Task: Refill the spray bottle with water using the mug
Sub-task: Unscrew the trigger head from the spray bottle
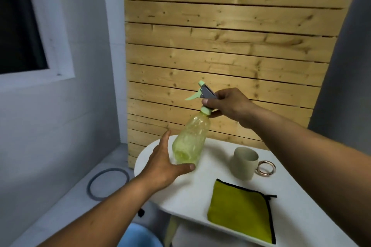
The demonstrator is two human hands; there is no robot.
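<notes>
My right hand (pixel 226 104) grips the spray bottle (pixel 190 138) head; my left hand (pixel 166 158), open, seemingly touches its base near the tabletop (pixel 200 192) edge.

left hand (pixel 163 163): bare, no ring | right hand (pixel 228 104): bare | forearms: bare, no sleeves, no watch

No readable text, labels, brands or numbers on any object in view.
</notes>
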